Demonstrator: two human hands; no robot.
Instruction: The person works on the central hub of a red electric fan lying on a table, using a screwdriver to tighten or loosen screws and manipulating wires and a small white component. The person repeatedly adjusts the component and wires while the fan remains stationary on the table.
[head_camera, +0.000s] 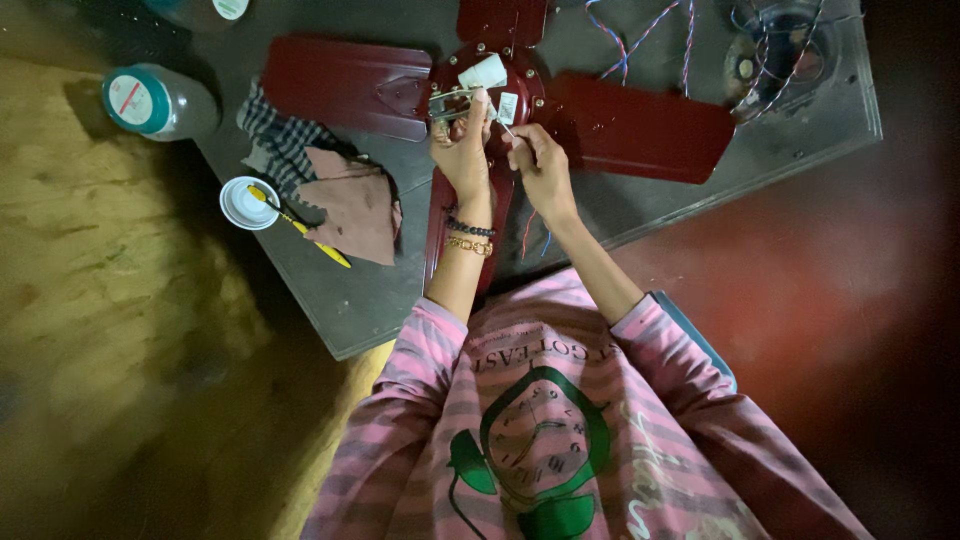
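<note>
Hands meet over the hub (487, 100) of a dark red ceiling fan (500, 110) that lies flat on a grey board (400, 290). The left hand (462, 150), with bracelets at the wrist, is closed around a small metal part (452, 102) at the hub, just below a white capacitor (484, 72). The right hand (540, 165) is pinched shut on something thin, probably a wire end or a slim tool; it is too small to tell which. Doing this well seems to call for a firm left-hand grip so the metal part cannot twist, and for small, slow motions from the right fingers, kept out of the loose coloured wires (640, 35) trailing off the hub. A checked cloth (300, 160), a white lid (247, 203) with a yellow pen (305, 232) across it, and a jar (155, 100) lie well to the left, away from the work
</note>
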